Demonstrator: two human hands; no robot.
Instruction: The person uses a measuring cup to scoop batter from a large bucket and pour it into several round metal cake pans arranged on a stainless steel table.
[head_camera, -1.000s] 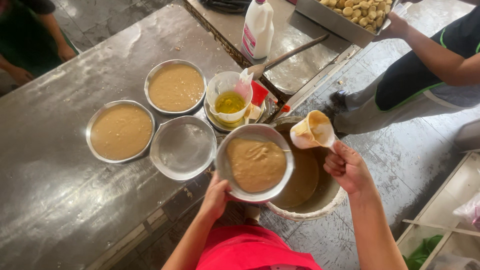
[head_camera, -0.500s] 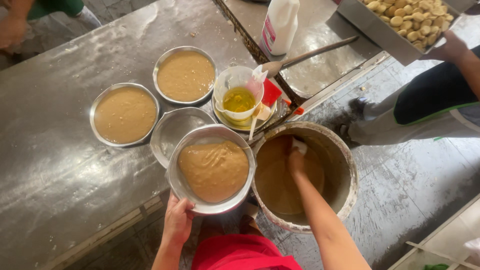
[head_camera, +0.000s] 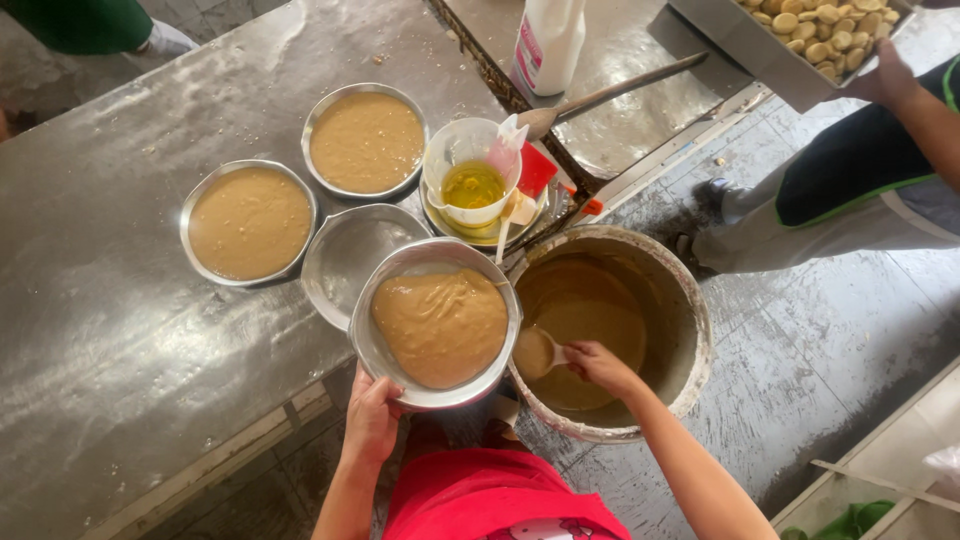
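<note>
Over the batter bucket (head_camera: 690, 330), right hand (head_camera: 597, 364) clamped on a scoop (head_camera: 537, 352), left hand (head_camera: 372, 420) gripping the filled pan (head_camera: 437, 325).

A bakery workroom: a long steel table (head_camera: 120, 340) holds round pans (head_camera: 250, 222) of batter beside a big batter tub (head_camera: 690, 330) and a tray (head_camera: 740, 45) of biscuits.

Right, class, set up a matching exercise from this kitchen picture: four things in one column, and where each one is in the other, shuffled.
Things:
1. Scoop
2. Pan part-filled with batter
3. Empty metal pan
4. Cup of yellow oil

Places:
A. On a plate, beside a red scraper
B. Held by the left hand at the table edge
C. On the table, beside two filled pans
D. In the right hand, down inside the big bucket

Pairs: 1-D, 2-B, 3-C, 4-A
</note>
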